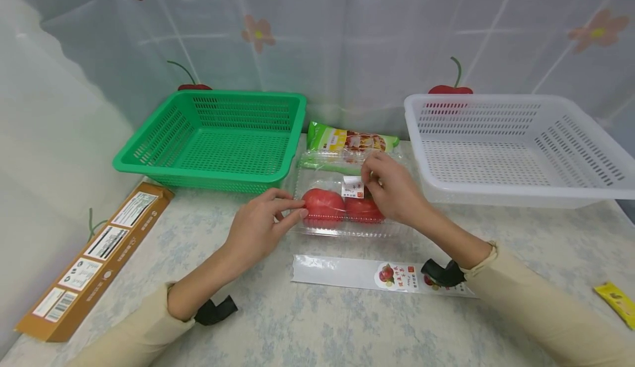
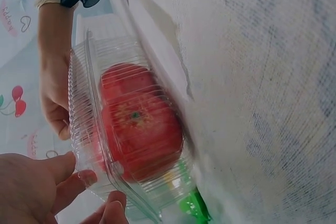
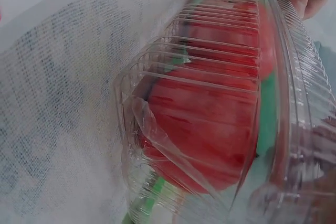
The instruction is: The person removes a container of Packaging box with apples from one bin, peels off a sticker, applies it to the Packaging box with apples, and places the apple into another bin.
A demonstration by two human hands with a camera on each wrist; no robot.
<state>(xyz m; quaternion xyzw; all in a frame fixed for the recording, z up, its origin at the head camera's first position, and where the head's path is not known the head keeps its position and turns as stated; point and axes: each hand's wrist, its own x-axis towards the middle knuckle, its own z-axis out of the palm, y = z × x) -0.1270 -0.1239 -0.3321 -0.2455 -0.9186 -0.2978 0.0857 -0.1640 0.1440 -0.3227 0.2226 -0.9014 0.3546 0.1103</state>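
Note:
A clear plastic clamshell box (image 1: 369, 228) with two round red fruits (image 1: 323, 207) inside sits in the middle of the table, its lid down. My left hand (image 1: 258, 221) grips the box's left edge, thumb and fingers at the rim; the left wrist view shows them around the rim corner. Over the lid, my right hand (image 1: 394, 188) pinches the right edge of a small white label (image 1: 353, 188), whose upper part curls up from the lid. Nearer the front lies a backing strip (image 1: 332, 270) with printed fruit stickers (image 1: 392, 276), partly covered by the right wrist camera.
A green basket (image 1: 208, 177) stands at back left, a white basket (image 1: 496, 190) at back right. Behind the box is a green snack packet (image 1: 324, 135). A long brown carton (image 1: 94, 262) lies at the left, a small yellow packet (image 1: 615, 303) at the right edge.

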